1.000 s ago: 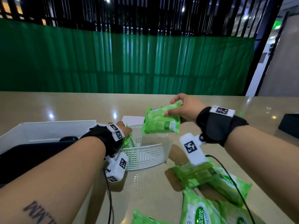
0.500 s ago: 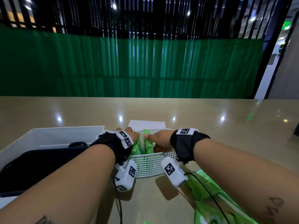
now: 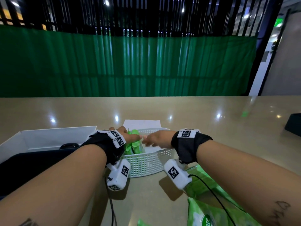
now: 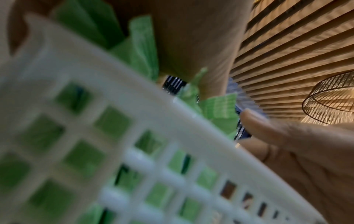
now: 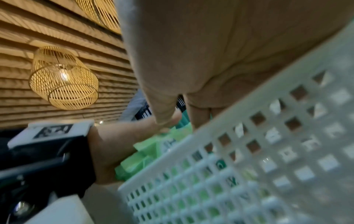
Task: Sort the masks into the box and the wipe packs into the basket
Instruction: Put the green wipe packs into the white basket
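A white mesh basket (image 3: 146, 165) stands mid-table with green wipe packs (image 3: 134, 146) upright at its left end. My left hand (image 3: 130, 137) reaches in from the left and grips those packs (image 4: 143, 45), thumb on one side and fingers on the other. My right hand (image 3: 156, 140) hovers over the basket with straight fingers and holds nothing; its fingertips (image 5: 166, 121) meet the left hand's fingers above the packs (image 5: 145, 153). A white box (image 3: 48, 136) at the left holds black masks (image 3: 32, 160).
More green wipe packs (image 3: 208, 201) lie on the table at the near right, under my right forearm. A white sheet (image 3: 141, 123) lies behind the basket. A black object (image 3: 293, 124) sits at the right edge. Wrist camera cables hang near the basket.
My right hand carried a wipe pack down into the basket and let it go; it now holds nothing. The left hand stayed in the basket on the packs.
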`<state>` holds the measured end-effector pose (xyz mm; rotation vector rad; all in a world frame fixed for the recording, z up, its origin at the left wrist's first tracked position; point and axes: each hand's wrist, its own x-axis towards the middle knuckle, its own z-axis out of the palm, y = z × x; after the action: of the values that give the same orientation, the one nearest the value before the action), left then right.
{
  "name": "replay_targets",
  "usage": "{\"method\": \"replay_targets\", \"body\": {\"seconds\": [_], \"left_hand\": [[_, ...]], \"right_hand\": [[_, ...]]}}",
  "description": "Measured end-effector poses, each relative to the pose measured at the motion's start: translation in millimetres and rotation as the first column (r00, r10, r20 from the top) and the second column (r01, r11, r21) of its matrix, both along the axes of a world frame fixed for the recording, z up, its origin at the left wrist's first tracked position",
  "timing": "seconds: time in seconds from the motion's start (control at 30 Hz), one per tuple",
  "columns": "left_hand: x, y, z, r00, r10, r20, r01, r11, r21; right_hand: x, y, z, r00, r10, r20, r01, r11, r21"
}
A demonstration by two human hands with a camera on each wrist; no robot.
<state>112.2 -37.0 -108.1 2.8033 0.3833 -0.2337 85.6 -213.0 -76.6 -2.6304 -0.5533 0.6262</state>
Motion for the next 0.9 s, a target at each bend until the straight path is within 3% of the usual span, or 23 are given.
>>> {"method": "replay_targets", "body": {"seconds": [0.1, 0.17, 0.23, 0.33, 0.43, 0.53, 0.63, 0.9], "left_hand": [[2.6, 3.5, -2.4, 1.000, -0.012, -0.003, 0.012, 1.000, -0.005], [3.6, 2.9, -2.5, 1.000, -0.013, -0.006, 0.013, 1.000, -0.015], [2.5, 1.5, -1.5, 1.000, -0.005, -0.015, 0.005, 1.000, -0.024], [3.7, 1.3, -2.3, 1.000, 0.009, -0.004, -0.009, 0.999, -0.037], [5.1, 2.6, -2.9, 1.000, 0.009, 0.004, -0.009, 0.999, -0.038], [6.0, 2.9, -3.7, 1.000, 0.008, 0.001, -0.008, 0.999, -0.045], [6.6, 2.9, -4.5, 1.000, 0.017, 0.005, -0.017, 0.999, -0.049], [10.3, 5.4, -6.2, 1.000, 0.015, -0.013, -0.015, 0.999, -0.039]], "right_hand": [[-1.1, -27.6, 9.4, 0.964, -0.135, 0.227, 0.089, 0.975, 0.202], [3.3, -52.7, 8.9, 0.911, -0.308, 0.274, 0.192, 0.906, 0.378], [8.2, -80.4, 7.2, 0.860, -0.450, 0.240, 0.323, 0.845, 0.427], [7.6, -120.2, 1.3, 0.851, -0.510, 0.123, 0.491, 0.857, 0.157], [0.3, -144.1, -11.8, 0.887, -0.457, 0.067, 0.460, 0.860, -0.220], [-7.7, -150.5, -23.6, 0.912, -0.393, 0.116, 0.405, 0.816, -0.413], [-12.0, -153.3, -34.7, 0.915, -0.396, 0.076, 0.383, 0.795, -0.470], [-14.9, -149.1, -49.5, 0.892, -0.452, -0.006, 0.408, 0.810, -0.422]]}}
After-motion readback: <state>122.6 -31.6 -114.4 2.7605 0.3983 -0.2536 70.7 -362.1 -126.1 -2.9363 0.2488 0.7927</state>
